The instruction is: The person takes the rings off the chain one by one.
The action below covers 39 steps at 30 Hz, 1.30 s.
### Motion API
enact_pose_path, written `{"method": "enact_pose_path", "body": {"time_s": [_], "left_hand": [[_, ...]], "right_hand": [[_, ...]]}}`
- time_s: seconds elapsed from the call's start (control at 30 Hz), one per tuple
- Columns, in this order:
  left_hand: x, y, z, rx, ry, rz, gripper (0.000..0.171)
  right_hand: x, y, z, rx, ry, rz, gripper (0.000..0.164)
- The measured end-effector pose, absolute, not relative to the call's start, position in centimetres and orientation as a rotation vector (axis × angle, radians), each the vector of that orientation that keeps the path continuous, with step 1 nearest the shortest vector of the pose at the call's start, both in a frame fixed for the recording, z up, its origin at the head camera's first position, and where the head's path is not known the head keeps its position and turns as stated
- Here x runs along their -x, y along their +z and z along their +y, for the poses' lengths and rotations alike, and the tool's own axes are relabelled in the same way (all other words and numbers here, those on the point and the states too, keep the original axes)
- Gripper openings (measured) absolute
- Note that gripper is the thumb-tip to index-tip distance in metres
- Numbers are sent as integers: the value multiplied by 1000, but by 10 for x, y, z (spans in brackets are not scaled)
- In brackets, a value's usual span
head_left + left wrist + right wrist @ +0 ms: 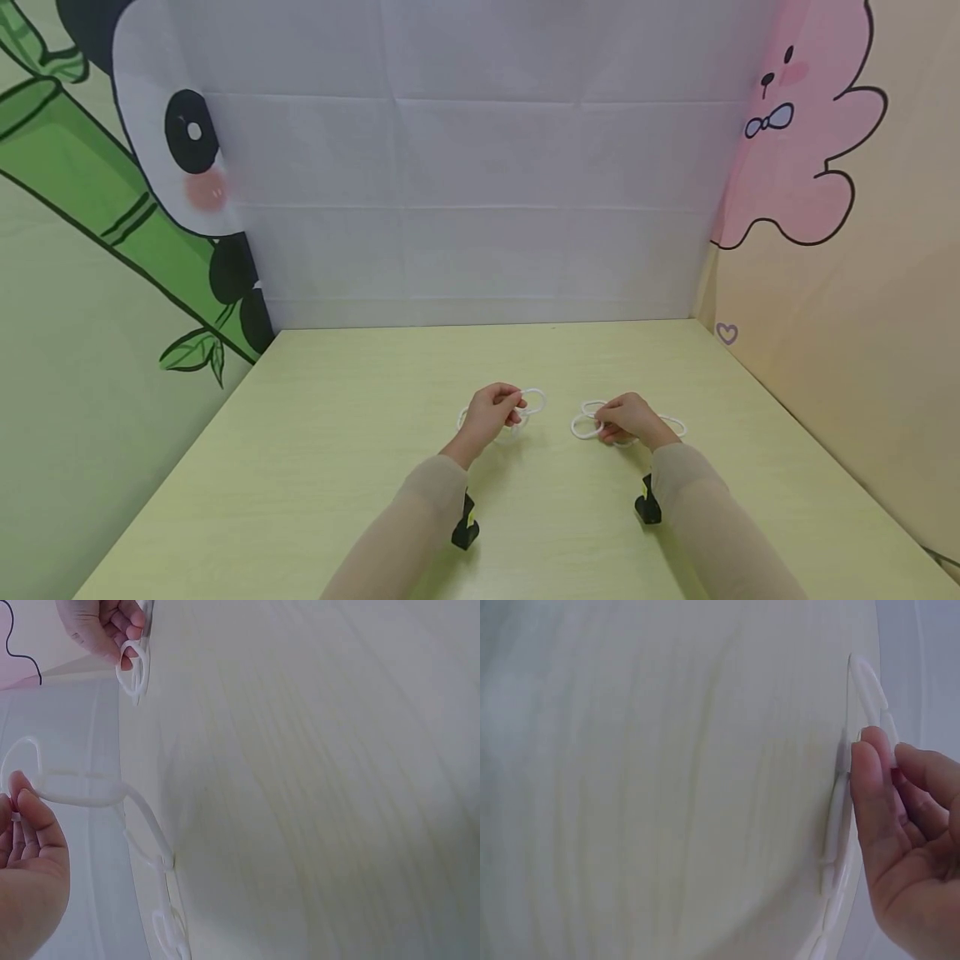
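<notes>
My left hand [487, 417] pinches one loop of a group of linked white rings [82, 801] between thumb and fingertips. In the left wrist view that loop is raised, and the rest trails down to the tabletop. To the right, my right hand [630, 419] pinches a second group of white rings [868, 690] close over the table. Some of these rings lie flat on both sides of the hand, and others are hidden beneath it. A gap of bare tabletop separates the two groups.
The pale yellow wooden table [360, 467] reaches back to a creased white sheet [480, 250]. Walls with a painted panda [150, 125] and a pink figure [810, 183] stand at the left and right. Black devices [465, 529] hang under both sleeves.
</notes>
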<state>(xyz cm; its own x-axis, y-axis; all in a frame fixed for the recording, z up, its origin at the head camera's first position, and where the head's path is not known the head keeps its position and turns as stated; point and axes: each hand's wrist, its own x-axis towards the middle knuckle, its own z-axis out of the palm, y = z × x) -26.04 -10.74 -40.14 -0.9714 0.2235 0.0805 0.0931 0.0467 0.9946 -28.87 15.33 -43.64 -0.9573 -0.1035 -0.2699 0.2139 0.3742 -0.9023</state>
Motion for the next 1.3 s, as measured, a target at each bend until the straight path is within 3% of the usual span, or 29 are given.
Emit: {"method": "enact_pose_path", "body": {"time_s": [0.53, 1.03, 1.3], "left_hand": [[251, -390, -106, -337, 2073, 2211, 19], [250, -388, -104, -330, 2070, 2208, 17], [248, -389, -104, -334, 2064, 2205, 17]], "right_hand": [[289, -438, 153, -161, -1556, 2390, 8], [283, -429, 155, -23, -1490, 2361, 11], [283, -430, 150, -125, -1446, 2439, 11]]}}
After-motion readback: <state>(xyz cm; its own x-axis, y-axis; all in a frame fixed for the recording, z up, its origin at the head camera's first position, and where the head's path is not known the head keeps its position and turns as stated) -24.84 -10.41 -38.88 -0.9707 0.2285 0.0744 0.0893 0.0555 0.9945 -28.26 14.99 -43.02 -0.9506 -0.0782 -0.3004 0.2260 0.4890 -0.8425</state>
